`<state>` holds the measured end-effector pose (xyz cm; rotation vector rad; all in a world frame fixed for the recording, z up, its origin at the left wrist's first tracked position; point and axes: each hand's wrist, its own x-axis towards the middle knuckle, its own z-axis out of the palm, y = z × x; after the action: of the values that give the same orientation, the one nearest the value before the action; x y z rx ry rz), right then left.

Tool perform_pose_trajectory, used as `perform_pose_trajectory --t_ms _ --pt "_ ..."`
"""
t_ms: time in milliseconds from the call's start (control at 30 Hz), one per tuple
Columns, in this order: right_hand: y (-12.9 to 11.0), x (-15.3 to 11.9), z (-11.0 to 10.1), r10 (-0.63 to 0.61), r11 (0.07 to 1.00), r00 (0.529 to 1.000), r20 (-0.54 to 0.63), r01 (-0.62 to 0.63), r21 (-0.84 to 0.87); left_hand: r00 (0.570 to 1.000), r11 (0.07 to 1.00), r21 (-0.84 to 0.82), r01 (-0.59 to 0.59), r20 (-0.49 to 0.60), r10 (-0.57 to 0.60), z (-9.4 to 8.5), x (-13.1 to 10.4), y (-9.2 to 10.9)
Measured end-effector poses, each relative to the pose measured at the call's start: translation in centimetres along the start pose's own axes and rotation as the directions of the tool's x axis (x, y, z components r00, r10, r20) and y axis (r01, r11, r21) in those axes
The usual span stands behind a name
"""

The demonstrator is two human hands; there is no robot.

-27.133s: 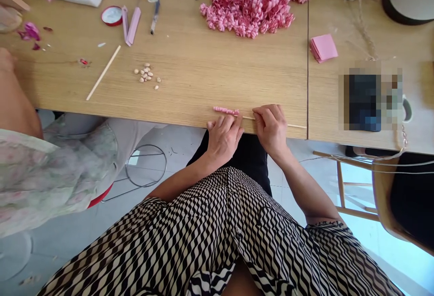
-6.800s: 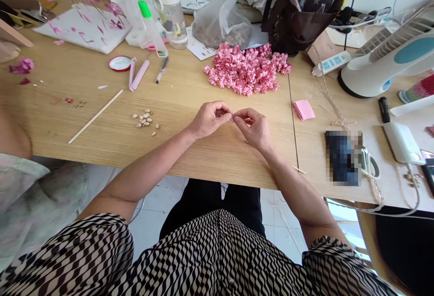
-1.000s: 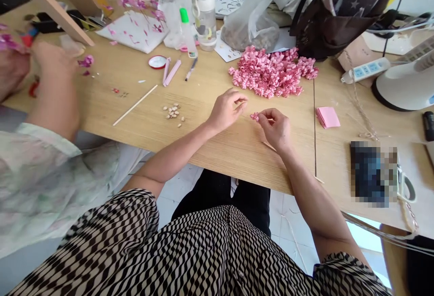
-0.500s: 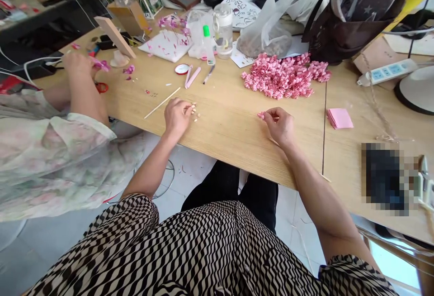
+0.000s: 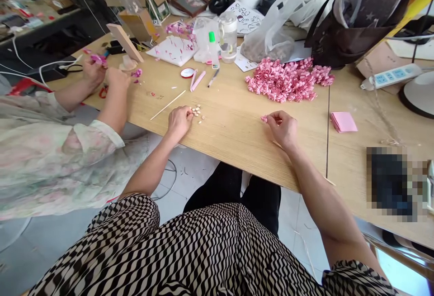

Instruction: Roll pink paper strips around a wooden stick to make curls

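My left hand point(image 5: 181, 120) rests on the wooden table with its fingertips pinched together at the left side of a few small cream-coloured pieces point(image 5: 195, 110). Whether a piece is between those fingertips cannot be made out. My right hand point(image 5: 284, 128) pinches a small pink paper flower point(image 5: 263, 118) between thumb and forefinger, just above the tabletop. Beyond it lies a large heap of curled pink paper flowers point(image 5: 285, 81). A thin wooden stick point(image 5: 167, 105) lies left of my left hand.
At left, a co-worker's hands point(image 5: 117, 81) handle purple flowers point(image 5: 99, 59). Behind my hands stand a green-capped bottle point(image 5: 213, 51) and a clear jug point(image 5: 228, 38). A pen point(image 5: 213, 78) lies before them. Pink paper squares point(image 5: 343, 121) and a power strip point(image 5: 389, 76) are at right.
My left fingers have drawn back off the cream pieces, so more of them show. My right hand keeps the pink flower. The co-worker's hands have shifted, and both now show.
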<state>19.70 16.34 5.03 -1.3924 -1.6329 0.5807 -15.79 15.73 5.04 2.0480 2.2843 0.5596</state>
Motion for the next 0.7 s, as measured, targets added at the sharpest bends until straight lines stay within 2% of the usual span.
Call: perform_pose_trajectory --t_ms 100,200,300,500,700 --pt "0.0 0.0 0.0 -0.003 1.000 1.000 -0.006 0.003 -0.018 0.996 0.995 0.035 -0.091 -0.001 0.092 -0.3 0.0 0.3" --pt "0.0 0.0 0.0 -0.008 1.000 1.000 -0.017 0.008 -0.026 0.982 0.980 0.077 -0.181 0.067 0.176 -0.4 0.2 0.7" --pt "0.1 0.0 0.0 -0.009 1.000 1.000 -0.012 0.009 -0.024 0.977 0.979 0.092 -0.181 0.130 0.168 -0.6 0.6 1.0" --pt "0.1 0.0 0.0 -0.008 1.000 1.000 -0.004 0.008 -0.013 0.970 0.976 0.116 -0.186 0.177 0.164 -0.9 1.0 1.2" --pt "0.2 0.0 -0.1 -0.023 0.999 1.000 -0.005 0.023 -0.027 0.979 0.978 0.107 -0.178 0.124 0.165 -0.4 1.1 0.7"
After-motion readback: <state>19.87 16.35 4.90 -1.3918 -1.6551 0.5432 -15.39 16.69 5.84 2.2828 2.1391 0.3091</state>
